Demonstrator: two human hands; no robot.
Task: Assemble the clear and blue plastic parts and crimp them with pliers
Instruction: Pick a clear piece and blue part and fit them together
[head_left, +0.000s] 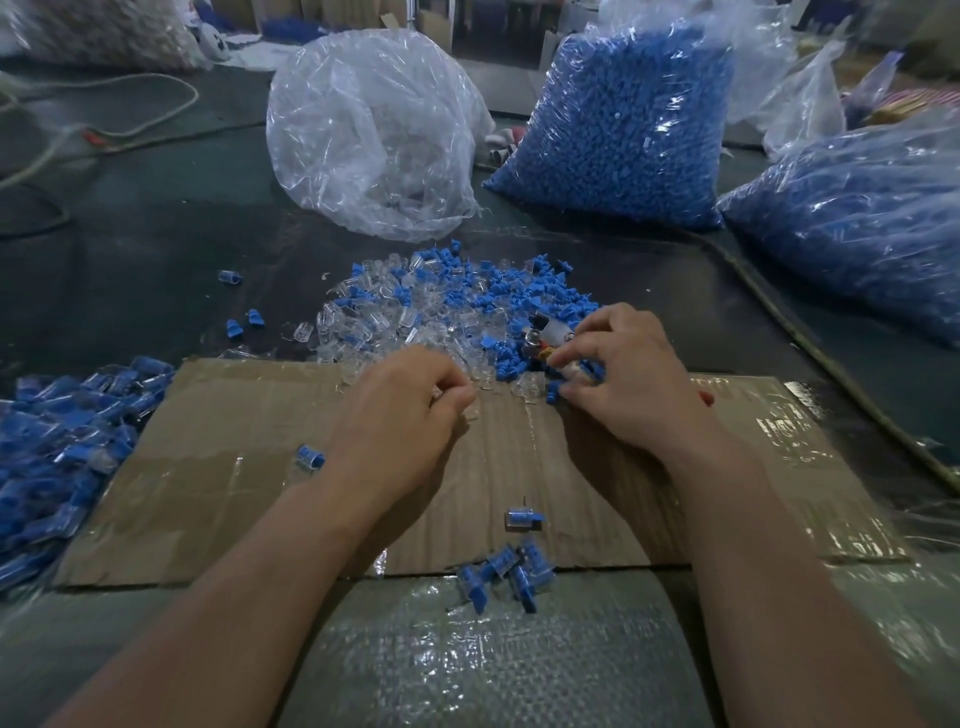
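Both hands worked at the near edge of a loose pile of clear and blue parts (441, 306) that lay on the dark bench (156, 270), just beyond a taped cardboard sheet (234, 467). The left hand (400, 410) hovered over the sheet's far edge with its fingers (457, 395) curled and the tips bunched together against the clear pieces. Whether a clear part sat between them, I could not tell. The right hand (623, 384) gripped a small tool (550, 338) with a metal and white tip, too blurred to name surely. Its fingers were curled round the tool, and their tips touched a blue part (556, 392) on the cardboard.

Joined pieces, blue inside clear, lay in a heap (62, 452) on the left, partly over the sheet's corner. A small cluster (504, 571) of them rested at the sheet's near edge, between the forearms, with 1 single piece (522, 519) just above it and another (310, 457) beside the left wrist.

Further back stood 3 plastic bags: a crumpled clear bag (374, 135), nearly empty, a full bag of blue parts (618, 130), and a second blue bag (857, 218) at the right.
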